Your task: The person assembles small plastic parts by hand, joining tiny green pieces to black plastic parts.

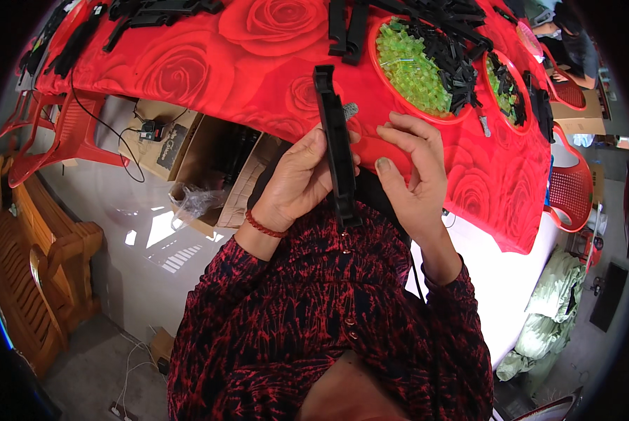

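A long, narrow black plastic part (pixel 337 144) with a channel-like shape stands nearly upright in front of my body. My left hand (pixel 297 174) is closed around its middle, thumb on the near side; a red bracelet circles that wrist. To the right of the part, my right hand (pixel 418 172) is held with its fingers apart and curved, apparently holding nothing. Beyond the hands, a red round tray (pixel 426 120) holds translucent green pieces (pixel 412 70) and small black pieces (pixel 458 70). A small grey object (pixel 350 110) shows beside the part; its kind is unclear.
A red rose-patterned cloth (pixel 272 77) covers the table. Similar black parts (pixel 348 31) lie along its far side, and a smaller red tray (pixel 518 130) sits right. Cardboard boxes (pixel 188 151) stand below left, near a red chair (pixel 55 144) and wooden bench (pixel 41 259). Another person (pixel 574 49) is at far right.
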Demonstrator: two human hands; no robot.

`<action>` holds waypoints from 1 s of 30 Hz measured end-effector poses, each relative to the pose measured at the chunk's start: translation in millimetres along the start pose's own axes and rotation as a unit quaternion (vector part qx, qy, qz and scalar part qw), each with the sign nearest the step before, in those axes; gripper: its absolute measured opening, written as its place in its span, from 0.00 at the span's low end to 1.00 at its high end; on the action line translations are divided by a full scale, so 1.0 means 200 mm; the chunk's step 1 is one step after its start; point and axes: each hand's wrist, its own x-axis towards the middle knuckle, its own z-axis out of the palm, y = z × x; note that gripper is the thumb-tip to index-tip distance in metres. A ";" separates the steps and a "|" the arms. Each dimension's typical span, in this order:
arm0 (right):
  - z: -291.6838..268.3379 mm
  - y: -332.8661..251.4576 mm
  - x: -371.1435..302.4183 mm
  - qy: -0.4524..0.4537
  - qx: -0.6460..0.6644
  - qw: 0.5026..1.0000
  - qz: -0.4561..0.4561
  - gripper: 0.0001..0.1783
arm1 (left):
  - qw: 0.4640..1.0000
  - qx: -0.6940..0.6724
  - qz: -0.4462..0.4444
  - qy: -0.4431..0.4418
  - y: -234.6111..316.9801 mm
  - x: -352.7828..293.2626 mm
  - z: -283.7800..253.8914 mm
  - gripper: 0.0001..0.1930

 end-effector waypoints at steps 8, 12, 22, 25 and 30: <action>0.06 -0.12 0.01 -0.095 -0.222 0.969 -0.053 0.33 | 0.996 0.080 0.009 0.023 -0.02 -0.01 0.05 0.24; 0.08 -0.12 0.02 -0.113 -0.254 0.959 -0.044 0.33 | 0.996 0.093 0.004 0.015 -0.03 0.00 0.04 0.24; 0.09 -0.09 0.02 -0.102 -0.269 0.956 -0.050 0.27 | 0.993 0.112 -0.010 0.046 -0.04 0.01 0.06 0.25; 0.10 -0.07 0.02 -0.110 -0.266 0.956 -0.057 0.25 | 0.991 0.120 -0.014 0.063 -0.04 0.01 0.04 0.25; 0.11 -0.05 0.00 -0.115 -0.263 0.956 -0.057 0.23 | 0.987 0.137 -0.023 0.085 -0.02 0.01 0.02 0.24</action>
